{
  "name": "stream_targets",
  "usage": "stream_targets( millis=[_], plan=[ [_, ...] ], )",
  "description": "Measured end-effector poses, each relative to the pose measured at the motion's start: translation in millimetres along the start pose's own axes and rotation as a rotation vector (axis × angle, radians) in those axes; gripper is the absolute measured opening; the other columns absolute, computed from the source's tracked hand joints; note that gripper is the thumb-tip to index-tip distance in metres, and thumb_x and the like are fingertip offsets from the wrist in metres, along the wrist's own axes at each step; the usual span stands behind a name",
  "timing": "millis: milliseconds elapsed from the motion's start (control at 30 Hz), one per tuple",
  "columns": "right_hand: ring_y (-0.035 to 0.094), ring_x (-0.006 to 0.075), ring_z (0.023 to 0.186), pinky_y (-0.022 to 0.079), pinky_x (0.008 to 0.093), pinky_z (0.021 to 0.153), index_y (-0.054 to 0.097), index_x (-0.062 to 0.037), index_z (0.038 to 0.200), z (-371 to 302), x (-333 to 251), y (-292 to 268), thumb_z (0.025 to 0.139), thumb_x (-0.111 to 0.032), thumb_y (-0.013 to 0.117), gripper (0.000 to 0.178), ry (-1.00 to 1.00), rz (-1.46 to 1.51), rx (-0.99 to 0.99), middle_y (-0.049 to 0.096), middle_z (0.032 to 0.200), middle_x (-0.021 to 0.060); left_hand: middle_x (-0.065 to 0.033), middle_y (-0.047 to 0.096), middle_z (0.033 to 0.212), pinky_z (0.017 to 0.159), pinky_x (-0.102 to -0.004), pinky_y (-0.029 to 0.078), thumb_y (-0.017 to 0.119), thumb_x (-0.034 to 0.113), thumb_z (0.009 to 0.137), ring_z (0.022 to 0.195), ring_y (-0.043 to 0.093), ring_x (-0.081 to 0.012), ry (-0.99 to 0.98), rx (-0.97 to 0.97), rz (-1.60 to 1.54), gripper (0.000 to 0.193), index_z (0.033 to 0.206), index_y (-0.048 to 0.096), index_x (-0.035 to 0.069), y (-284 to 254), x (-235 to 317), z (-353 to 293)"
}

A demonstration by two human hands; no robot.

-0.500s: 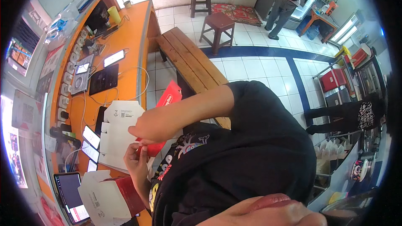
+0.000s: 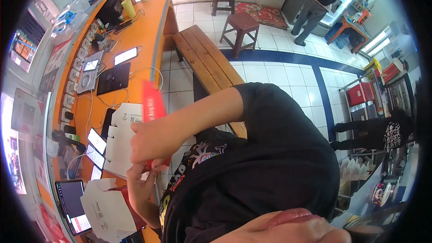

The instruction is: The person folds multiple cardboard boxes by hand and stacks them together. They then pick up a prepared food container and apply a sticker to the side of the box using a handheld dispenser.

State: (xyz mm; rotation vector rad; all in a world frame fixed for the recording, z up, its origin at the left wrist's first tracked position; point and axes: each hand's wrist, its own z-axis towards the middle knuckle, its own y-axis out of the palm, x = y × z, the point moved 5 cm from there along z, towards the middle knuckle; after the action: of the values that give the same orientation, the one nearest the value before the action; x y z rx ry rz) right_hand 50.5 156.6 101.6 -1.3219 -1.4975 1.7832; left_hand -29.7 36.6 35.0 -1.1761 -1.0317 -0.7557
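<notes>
A red cardboard piece (image 2: 154,103) with pale printing stands between my hands, its upper part blurred by motion. My right hand (image 2: 155,141) is closed over the middle of it, back of the hand toward me, so most of its fingers are hidden. Below, my left hand (image 2: 140,182) pinches the lower end of the same piece between thumb and fingers. Just left of my hands a flat white cardboard box blank (image 2: 119,146) with notched edges lies on the counter. Nearer, beside my left forearm, rests a partly folded box (image 2: 105,211), white inside and red outside.
Several phones and a tablet (image 2: 114,78) lie on the orange counter (image 2: 146,22) among cables. A larger tablet (image 2: 72,207) stands at the near left. Beyond are a wooden bench (image 2: 209,58), a brown stool (image 2: 240,24), a person (image 2: 315,9) by a fridge, and another person (image 2: 378,130) at right.
The red cardboard piece has swung leftward from a slant to nearly upright. Both hands have shifted slightly left and down, still on it. The whole view has shifted a little.
</notes>
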Motion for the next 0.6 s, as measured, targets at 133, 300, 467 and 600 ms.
stream_targets(
  millis=[133, 300, 467, 600],
  plan=[
    [0.05, 0.0245, 0.101, 0.035, 0.0444, 0.087, 0.056, -0.0131, 0.088, -10, -2, -34, 0.073, -0.025, 0.067, 0.023, -0.177, -0.353, 0.988, 0.051, 0.099, 0.0065, -0.0033, 0.059, 0.084, 0.066, -0.0227, 0.047, 0.059, -0.004, 0.086, 0.078, 0.057, -0.0089, 0.032, 0.229, 0.183, 0.022, 0.108, 0.054, -0.003, -32, -9, 1],
    [0.051, 0.0254, 0.087, 0.04, 0.0418, 0.073, 0.056, -0.0097, 0.087, 1, 33, -32, 0.074, -0.021, 0.067, 0.021, -0.311, 0.155, 0.77, 0.047, 0.086, 0.0075, -0.0142, 0.061, 0.112, 0.075, -0.0254, 0.054, 0.058, 0.004, 0.09, 0.092, 0.063, -0.0185, 0.277, 0.839, -0.635, 0.038, 0.126, 0.046, -0.001, -64, -8, 0],
    [0.052, 0.0276, 0.085, 0.044, 0.0391, 0.073, 0.058, -0.0034, 0.091, 30, 59, -20, 0.073, -0.008, 0.067, 0.022, -0.249, 0.245, 0.829, 0.053, 0.094, 0.0099, -0.015, 0.056, 0.122, 0.089, -0.0306, 0.049, 0.056, 0.008, 0.092, 0.105, 0.058, -0.0211, 0.337, 0.908, -0.693, 0.036, 0.125, 0.045, -0.002, -70, -53, 21],
    [0.054, 0.0273, 0.088, 0.047, 0.0369, 0.076, 0.061, -0.0004, 0.096, 6, 50, -34, 0.071, -0.006, 0.066, 0.026, -0.477, -0.199, 1.093, 0.057, 0.099, 0.0102, -0.0157, 0.056, 0.122, 0.09, -0.0326, 0.046, 0.055, 0.014, 0.094, 0.105, 0.057, -0.0211, 0.377, 0.971, -0.439, 0.036, 0.124, 0.045, -0.003, -74, -52, 29]
  ],
)
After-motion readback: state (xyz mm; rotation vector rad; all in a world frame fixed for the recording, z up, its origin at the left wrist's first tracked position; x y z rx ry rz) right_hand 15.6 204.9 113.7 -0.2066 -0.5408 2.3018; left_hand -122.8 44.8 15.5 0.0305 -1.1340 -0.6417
